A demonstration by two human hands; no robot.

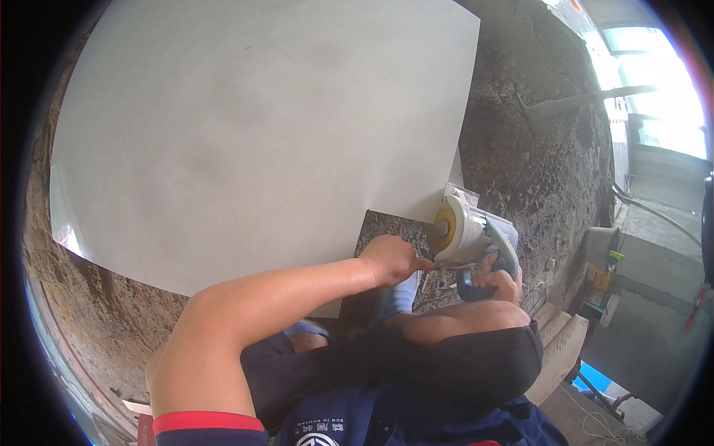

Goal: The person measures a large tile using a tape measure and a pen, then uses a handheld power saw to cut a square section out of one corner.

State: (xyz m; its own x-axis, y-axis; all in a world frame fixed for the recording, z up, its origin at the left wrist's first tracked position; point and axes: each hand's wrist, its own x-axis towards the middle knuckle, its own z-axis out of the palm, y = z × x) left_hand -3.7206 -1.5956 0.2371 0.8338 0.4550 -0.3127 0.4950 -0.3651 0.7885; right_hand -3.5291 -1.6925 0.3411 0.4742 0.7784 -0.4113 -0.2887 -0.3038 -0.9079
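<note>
A circular saw (474, 234) with a pale guard and a yellow disc blade (444, 227) is at the notched edge of a large light grey tile (260, 141). My right hand (500, 281) is wrapped round the saw's dark handle (503, 249). My left arm reaches across in front of me. My left hand (390, 260) is curled, with a fingertip or thumb at the near edge of the saw, close below the blade. Whether something is pinched there is hidden. My foot in a light sock (404, 295) is just below that hand.
Rough, dusty concrete floor (532, 149) surrounds the tile. A pipe-like bar (587, 98) lies at the far right. Cables (532, 293) run beside my right knee. Stacked pale slabs (556, 342) and a yellow item (599, 279) stand to the right.
</note>
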